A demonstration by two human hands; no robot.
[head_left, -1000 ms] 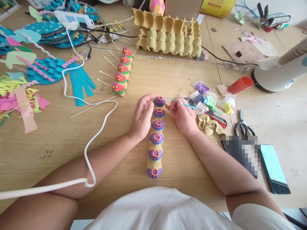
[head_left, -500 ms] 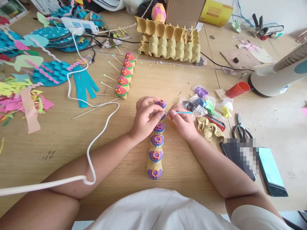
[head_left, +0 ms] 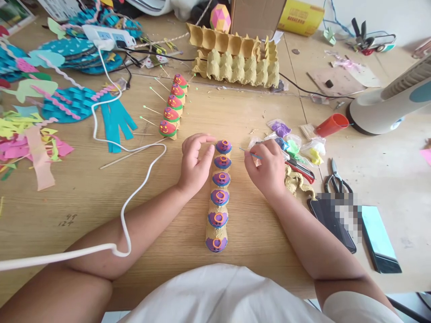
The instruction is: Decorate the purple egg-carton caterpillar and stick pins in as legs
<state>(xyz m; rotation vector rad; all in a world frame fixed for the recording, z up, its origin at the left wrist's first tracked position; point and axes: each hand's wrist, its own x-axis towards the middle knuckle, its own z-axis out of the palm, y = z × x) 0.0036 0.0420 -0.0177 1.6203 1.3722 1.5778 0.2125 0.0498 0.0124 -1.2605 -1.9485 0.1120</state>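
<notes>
Head view: purple-topped egg-ctn strip (head_left: 219, 197) set at ctr of frame, running to lower ctr. Blue tool (head_left: 256, 156) pinched in R hand (head_left: 266, 168), just beside strip's top end. L hand (head_left: 197, 161) held w/ thumb & fingers apart, near same end, contact unclear. Red/green strip (head_left: 174, 102) placed upper ctr-left.

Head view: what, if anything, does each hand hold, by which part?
Right hand: blue tool, by its shaft behind the tip. Left hand: nothing visible.

Lt-brown wood-grain table (head_left: 188, 233) w/ purple-topped egg-carton strip (head_left: 220, 197) mid, red-&-green egg-carton strip (head_left: 173, 103) farther back, black-handled metal scissors (head_left: 334, 175) & red cylindrical cup (head_left: 332, 126) R side.
</notes>
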